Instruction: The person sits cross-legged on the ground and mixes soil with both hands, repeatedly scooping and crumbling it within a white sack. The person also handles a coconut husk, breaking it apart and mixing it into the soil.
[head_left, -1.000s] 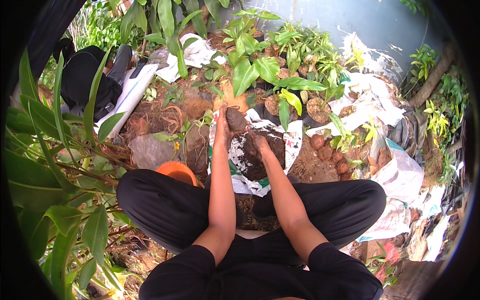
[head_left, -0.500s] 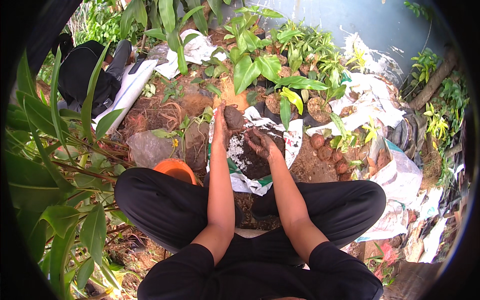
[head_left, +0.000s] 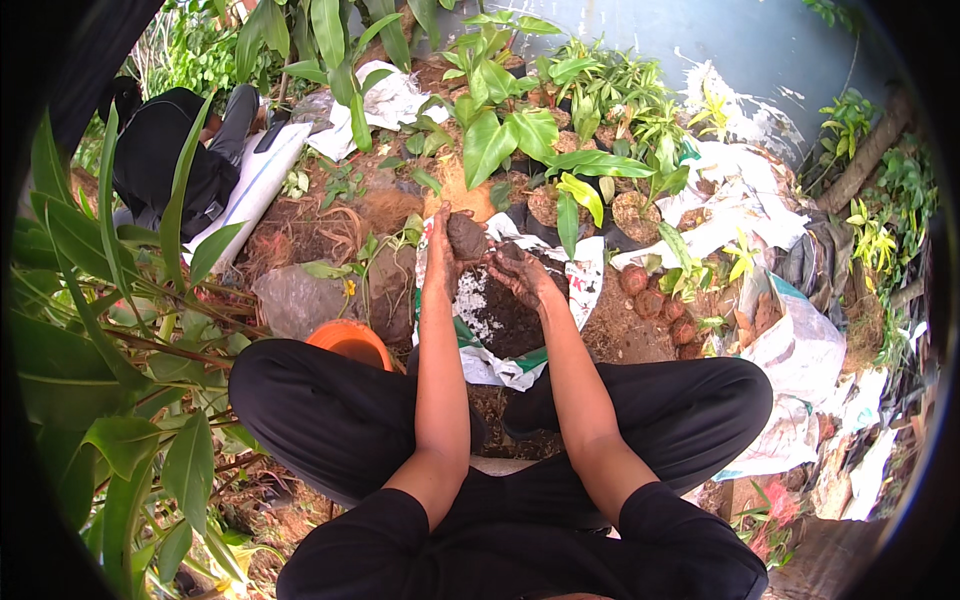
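Over a sack sheet, my left hand (head_left: 439, 254) is closed around a rounded ball of dark, damp soil (head_left: 466, 237). Close beside it, on the right, my right hand (head_left: 524, 279) is cupped, its fingers curled around a smaller dark clump of soil. Both hands are smeared with dirt. Beneath them lies the opened white and green sack (head_left: 587, 300), bearing a heap of dark soil (head_left: 520, 325) with white granules (head_left: 476, 312) on its left side.
An orange pot (head_left: 352, 338) stands by my left knee. Potted plants (head_left: 545, 205) crowd the far side before a grey wall (head_left: 640, 30). Round brown balls (head_left: 650, 303) lie to the right, near a white sack (head_left: 795, 345). Another person (head_left: 165, 150) sits at far left.
My right hand has shifted slightly, its fingers curling more and the clump rising a little toward the ball. My left hand keeps its hold on the ball almost unmoved.
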